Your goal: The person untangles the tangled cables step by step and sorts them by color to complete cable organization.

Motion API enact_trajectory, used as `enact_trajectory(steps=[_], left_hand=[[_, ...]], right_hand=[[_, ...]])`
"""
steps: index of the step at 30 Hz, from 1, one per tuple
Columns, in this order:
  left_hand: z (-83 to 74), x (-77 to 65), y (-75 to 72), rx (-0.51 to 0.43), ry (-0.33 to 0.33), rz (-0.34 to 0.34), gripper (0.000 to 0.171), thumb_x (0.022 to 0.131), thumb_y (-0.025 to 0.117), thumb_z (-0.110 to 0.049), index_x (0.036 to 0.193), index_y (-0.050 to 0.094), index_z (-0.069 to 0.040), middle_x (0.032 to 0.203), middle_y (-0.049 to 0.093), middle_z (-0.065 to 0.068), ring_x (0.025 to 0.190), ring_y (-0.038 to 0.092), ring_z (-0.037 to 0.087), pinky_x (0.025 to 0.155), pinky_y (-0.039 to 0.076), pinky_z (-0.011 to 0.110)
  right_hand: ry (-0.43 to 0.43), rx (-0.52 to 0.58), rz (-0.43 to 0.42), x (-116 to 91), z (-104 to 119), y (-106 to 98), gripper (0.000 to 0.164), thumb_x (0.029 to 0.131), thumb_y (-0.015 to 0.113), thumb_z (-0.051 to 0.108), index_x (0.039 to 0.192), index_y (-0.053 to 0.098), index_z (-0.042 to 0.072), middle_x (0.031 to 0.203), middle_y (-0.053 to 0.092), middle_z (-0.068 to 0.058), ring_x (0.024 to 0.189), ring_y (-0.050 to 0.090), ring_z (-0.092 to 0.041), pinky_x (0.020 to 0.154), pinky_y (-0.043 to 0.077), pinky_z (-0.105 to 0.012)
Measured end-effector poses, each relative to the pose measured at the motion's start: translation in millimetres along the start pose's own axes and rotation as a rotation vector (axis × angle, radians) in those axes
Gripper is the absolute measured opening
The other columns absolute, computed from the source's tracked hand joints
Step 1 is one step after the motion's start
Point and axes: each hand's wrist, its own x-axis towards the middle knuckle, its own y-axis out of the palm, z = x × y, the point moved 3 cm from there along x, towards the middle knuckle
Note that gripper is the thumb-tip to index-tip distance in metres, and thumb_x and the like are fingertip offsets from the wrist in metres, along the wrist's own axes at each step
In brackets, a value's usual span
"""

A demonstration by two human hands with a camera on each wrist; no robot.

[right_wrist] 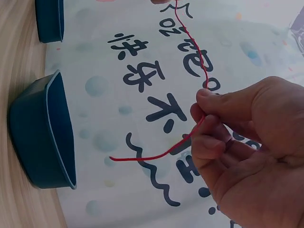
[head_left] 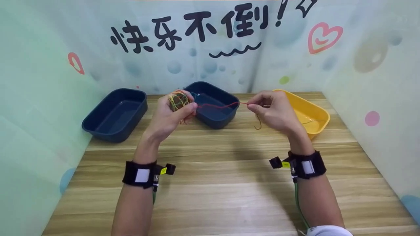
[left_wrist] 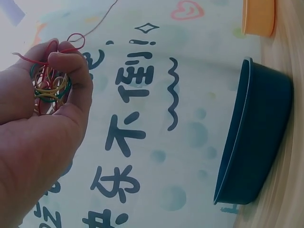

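Note:
In the head view, my left hand (head_left: 165, 118) grips a tangled ball of coloured string (head_left: 178, 100), with yellow, green and red strands showing. Fingers and thumb curl round it; loops of red string stick out past the thumb in the left wrist view, above the ball (left_wrist: 51, 90). A red string (head_left: 218, 107) runs from the ball across to my right hand (head_left: 278, 110), slightly slack. Thumb and forefinger of that hand pinch the red string (right_wrist: 201, 59), and its free end hangs below them in the right wrist view. Both hands are raised above the table.
A dark blue bin (head_left: 115, 116) stands at the left. Another dark blue bin (head_left: 219, 123) sits behind and between the hands. Behind the right hand is a yellow bin (head_left: 323, 114) with a thin strand (head_left: 311, 122) in it. Printed curtains surround the wooden table (head_left: 210, 183).

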Motion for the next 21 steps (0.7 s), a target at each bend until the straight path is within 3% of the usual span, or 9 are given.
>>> enact_trajectory(steps=[4, 8, 12, 16, 21], left_hand=[[0.8, -0.9, -9.2, -0.022, 0.006, -0.075, 0.025, 0.086, 0.06, -0.006, 0.104, 0.05, 0.007, 0.081, 0.05, 0.032, 0.06, 0.046, 0.036, 0.046, 0.042, 0.034], [6.6, -0.8, -19.4, -0.049, -0.017, -0.137, 0.03, 0.085, 0.062, -0.009, 0.107, 0.049, 0.008, 0.084, 0.051, 0.033, 0.064, 0.05, 0.035, 0.047, 0.044, 0.035], [13.6, 0.2, -28.5, -0.078, -0.028, -0.164, 0.032, 0.086, 0.061, -0.012, 0.109, 0.05, 0.006, 0.089, 0.051, 0.032, 0.07, 0.052, 0.034, 0.047, 0.043, 0.034], [14.8, 0.7, -34.5, -0.108, -0.002, -0.203, 0.03, 0.086, 0.061, -0.012, 0.109, 0.051, 0.003, 0.09, 0.051, 0.032, 0.071, 0.052, 0.033, 0.044, 0.04, 0.033], [12.4, 1.4, -35.8, -0.13, 0.023, -0.245, 0.03, 0.087, 0.06, -0.015, 0.107, 0.05, 0.005, 0.088, 0.05, 0.033, 0.069, 0.053, 0.032, 0.042, 0.039, 0.034]], right_hand=[[0.111, 0.093, 0.002, 0, -9, -5, 0.011, 0.08, 0.069, 0.017, 0.087, 0.069, 0.009, 0.077, 0.063, -0.014, 0.055, 0.052, -0.029, 0.043, 0.041, -0.026], [0.117, 0.143, -0.018, 4, -25, -5, 0.013, 0.081, 0.068, 0.017, 0.089, 0.069, 0.008, 0.074, 0.061, -0.017, 0.05, 0.049, -0.032, 0.041, 0.042, -0.029], [0.085, 0.035, -0.04, 16, -44, 6, 0.011, 0.082, 0.066, 0.025, 0.087, 0.068, 0.015, 0.066, 0.06, -0.011, 0.049, 0.052, -0.024, 0.042, 0.043, -0.03], [0.041, -0.117, -0.051, 40, -45, 24, 0.011, 0.084, 0.064, 0.028, 0.086, 0.069, 0.019, 0.068, 0.062, -0.002, 0.054, 0.055, -0.014, 0.048, 0.046, -0.028], [-0.11, -0.308, -0.048, 73, -39, 51, 0.007, 0.084, 0.064, 0.017, 0.083, 0.07, 0.014, 0.074, 0.063, 0.003, 0.062, 0.055, -0.009, 0.058, 0.046, -0.025]])
